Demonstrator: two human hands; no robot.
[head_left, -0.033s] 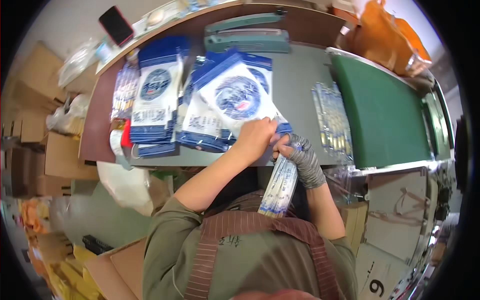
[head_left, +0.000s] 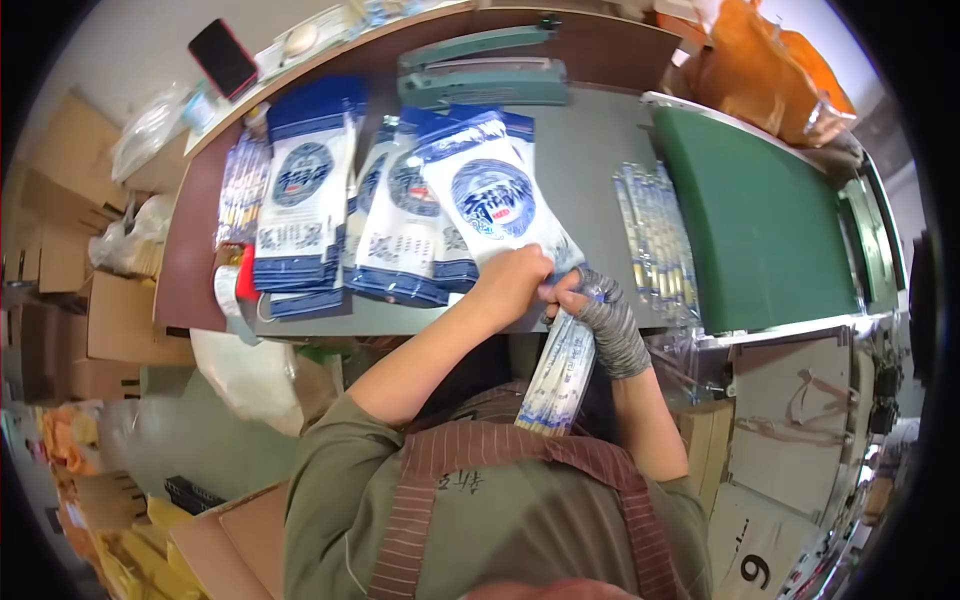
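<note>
My left hand [head_left: 512,287] is closed, pinching the near end of a white and blue plastic pouch [head_left: 492,195]. My right hand [head_left: 597,315], in a grey striped fingerless sleeve, wraps round a bundle of slim wrapped chopsticks [head_left: 560,375] beside the pouch's near end. The bundle slants down toward my apron. Both hands meet at the pouch's near end, where the fingers partly hide the contact. More such pouches [head_left: 405,240] lie under and left of the held one, and a neat stack of pouches [head_left: 300,200] is farther left.
Another row of wrapped chopsticks [head_left: 655,240] lies right of my hands, beside a green board [head_left: 755,220]. More wrapped sticks [head_left: 243,185] stand at the far left. A pale green bag sealer [head_left: 482,82] sits at the back. A phone [head_left: 223,60] rests on the raised ledge.
The held pouch has shifted slightly right and tilted, its top edge lifting off the pouches behind. My left hand has moved a little; my right hand keeps its hold on the chopsticks.
</note>
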